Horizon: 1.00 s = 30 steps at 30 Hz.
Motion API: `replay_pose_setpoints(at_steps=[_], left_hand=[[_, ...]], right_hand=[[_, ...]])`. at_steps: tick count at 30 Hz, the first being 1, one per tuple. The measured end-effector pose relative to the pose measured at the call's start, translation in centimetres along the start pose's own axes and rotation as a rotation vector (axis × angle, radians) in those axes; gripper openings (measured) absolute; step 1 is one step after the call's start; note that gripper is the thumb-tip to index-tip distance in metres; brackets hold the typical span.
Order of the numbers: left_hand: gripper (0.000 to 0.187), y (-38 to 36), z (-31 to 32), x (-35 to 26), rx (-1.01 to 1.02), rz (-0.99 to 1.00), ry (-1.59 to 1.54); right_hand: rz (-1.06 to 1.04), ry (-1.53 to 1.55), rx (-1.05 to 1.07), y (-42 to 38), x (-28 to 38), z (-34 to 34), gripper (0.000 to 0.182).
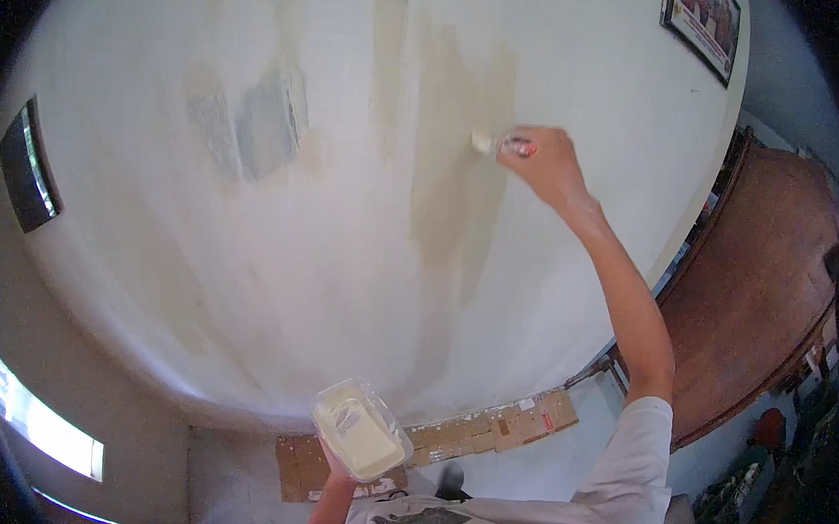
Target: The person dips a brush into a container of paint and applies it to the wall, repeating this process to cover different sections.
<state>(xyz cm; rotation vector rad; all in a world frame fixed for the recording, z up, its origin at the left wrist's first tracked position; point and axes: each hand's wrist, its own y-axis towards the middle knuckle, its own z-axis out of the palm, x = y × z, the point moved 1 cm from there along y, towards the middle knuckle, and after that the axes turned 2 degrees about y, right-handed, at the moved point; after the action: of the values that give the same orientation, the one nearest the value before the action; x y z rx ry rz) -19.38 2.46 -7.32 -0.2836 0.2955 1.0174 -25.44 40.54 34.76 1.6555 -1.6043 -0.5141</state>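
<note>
At beige wall patch: paintbrush, your right hand's grip closed round it. Below patch: clear tub of cream paint, held by your left hand. Left of patch: grey area.

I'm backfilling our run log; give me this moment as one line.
right hand: brush at wall | left hand: tub of pale paint | floor: cardboard along wall
</note>
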Motion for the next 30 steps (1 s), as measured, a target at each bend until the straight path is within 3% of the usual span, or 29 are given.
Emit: replay_pose_setpoints(at_steps=[2, 5, 8, 12, 15, 18, 24, 30], left_hand=[[0.064, -0.1, -0.3, 0.2, -0.016, -0.009, 0.002], [0.063, -0.1, -0.8, 0.4, -0.027, -0.01, 0.01], [0.063, -0.5, 0.4, 0.2, 0.003, -0.017, 0.02], [0.062, -0.5, 0.2, 0.1, -0.02, 0.004, 0.041], [0.061, -0.4, -0.6, 0.2, -0.036, 0.023, 0.01], [0.061, -0.2, -1.0, 0.1, -0.016, 0.02, 0.038], [0.061, -0.3, -2.2, 0.0, -0.075, 0.016, 0.009], [0.061, -0.2, -1.0, -0.1, -0.034, -0.009, 0.007]], right_hand=[[0.055, -0.051, 0.176, -1.2, -0.1, 1.1, 0.029], [0.113, 0.078, 0.229, -1.7, -0.6, 3.0, 0.024], [0.042, -0.016, 0.215, 1.1, -1.2, 2.6, 0.029], [0.047, -0.062, -0.086, 5.4, 1.4, -1.3, 0.03], [-0.141, 0.012, -0.447, 7.0, 2.3, -1.9, 0.027], [-0.359, 0.039, -0.664, 7.5, 2.1, -1.7, 0.023], [-0.125, -0.169, -0.123, 4.1, -0.7, 1.8, 0.022], [0.052, 0.015, 0.351, 0.1, 0.8, 2.3, 0.032]])
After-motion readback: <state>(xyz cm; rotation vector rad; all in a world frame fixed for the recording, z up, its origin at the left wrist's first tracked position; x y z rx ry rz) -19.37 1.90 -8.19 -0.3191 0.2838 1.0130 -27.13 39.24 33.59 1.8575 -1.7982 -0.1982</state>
